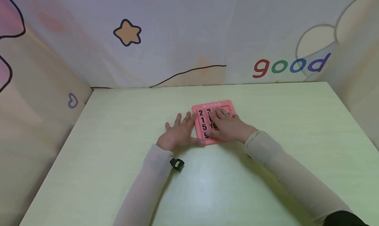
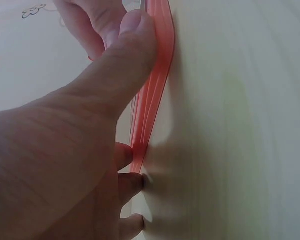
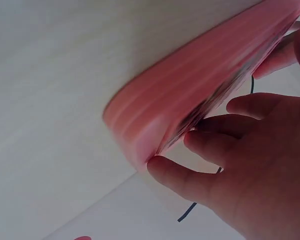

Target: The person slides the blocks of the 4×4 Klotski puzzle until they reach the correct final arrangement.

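Note:
A pink number slide puzzle [image 1: 203, 120] lies flat on the table, with black numerals such as 2, 1, 5 and 10 on its tiles. My left hand [image 1: 179, 134] is at its left side, fingers spread, the thumb on the lower left corner and the index fingertip at the left edge. In the left wrist view the thumb lies along the puzzle's pink side [image 2: 160, 65]. Over the tiles rests my right hand [image 1: 229, 125], fingers extended, covering much of the right part. The right wrist view shows its fingertips [image 3: 165, 170] touching the puzzle's edge and face.
The pale green table [image 1: 118, 186] extends around both arms. Behind it stands a printed backdrop [image 1: 183, 35] with a star and the word "good". A fabric side wall [image 1: 41, 120] borders the left. A small black clip [image 1: 177, 164] hangs at my left cuff.

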A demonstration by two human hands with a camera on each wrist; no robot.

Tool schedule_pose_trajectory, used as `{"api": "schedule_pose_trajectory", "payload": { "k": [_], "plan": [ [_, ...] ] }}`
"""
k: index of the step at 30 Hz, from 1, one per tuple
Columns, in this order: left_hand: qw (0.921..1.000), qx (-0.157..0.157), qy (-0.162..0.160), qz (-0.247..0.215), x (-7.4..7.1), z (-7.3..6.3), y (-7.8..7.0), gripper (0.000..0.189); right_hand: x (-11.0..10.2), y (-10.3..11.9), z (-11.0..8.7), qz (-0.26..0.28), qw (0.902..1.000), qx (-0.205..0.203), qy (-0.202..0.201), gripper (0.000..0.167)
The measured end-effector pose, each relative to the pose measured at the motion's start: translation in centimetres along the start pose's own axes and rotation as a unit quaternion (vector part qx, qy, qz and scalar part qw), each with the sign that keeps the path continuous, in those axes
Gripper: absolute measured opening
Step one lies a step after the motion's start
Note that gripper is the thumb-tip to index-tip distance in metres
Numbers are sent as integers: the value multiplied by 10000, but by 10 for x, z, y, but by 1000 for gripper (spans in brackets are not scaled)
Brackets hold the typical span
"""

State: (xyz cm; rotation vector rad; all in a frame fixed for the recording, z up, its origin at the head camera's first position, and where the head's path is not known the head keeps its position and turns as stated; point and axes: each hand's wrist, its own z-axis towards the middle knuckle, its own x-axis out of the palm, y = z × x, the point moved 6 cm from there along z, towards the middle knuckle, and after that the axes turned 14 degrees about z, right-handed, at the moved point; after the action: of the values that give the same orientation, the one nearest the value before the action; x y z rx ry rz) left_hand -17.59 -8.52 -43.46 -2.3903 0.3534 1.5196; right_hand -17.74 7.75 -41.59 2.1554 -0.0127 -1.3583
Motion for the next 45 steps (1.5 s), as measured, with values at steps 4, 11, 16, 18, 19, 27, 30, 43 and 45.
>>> {"api": "schedule_pose_trajectory", "payload": {
  "k": [4, 11, 16, 18, 19, 27, 30, 43, 45],
  "plan": [
    [10000, 4, -38, 13, 1, 0, -1, 115, -1, 0, 4, -141, 9999, 71, 40, 84],
    [10000, 29, -65, 68, 0, -2, -1, 117, -5, -18, 3, -3, 9996, 281, 2, 87],
    [10000, 18, -46, 35, 2, 0, 0, 119, -9, -30, -1, -16, 9993, 381, 41, 85],
    [10000, 13, -47, 20, 2, 0, 0, 119, -10, -31, -2, 13, 9992, 386, 60, 84],
    [10000, 9, -43, 11, 2, 1, 1, 119, -11, -31, -3, 31, 9993, 378, 62, 83],
    [10000, -10, -26, 57, 2, 1, 1, 117, -6, -15, 3, 50, 9998, 189, -55, 81],
    [10000, 6, -43, 69, 1, 0, 0, 116, -2, -4, 7, 1, 10000, -3, -15, 79],
    [10000, 50, -43, 28, 0, -2, -1, 116, 2, 9, 11, -134, 9998, -2, 151, 77],
    [10000, 20, -24, 36, 0, -2, 0, 115, 1, 5, 10, -134, 9998, 62, 105, 78]
  ]
}}
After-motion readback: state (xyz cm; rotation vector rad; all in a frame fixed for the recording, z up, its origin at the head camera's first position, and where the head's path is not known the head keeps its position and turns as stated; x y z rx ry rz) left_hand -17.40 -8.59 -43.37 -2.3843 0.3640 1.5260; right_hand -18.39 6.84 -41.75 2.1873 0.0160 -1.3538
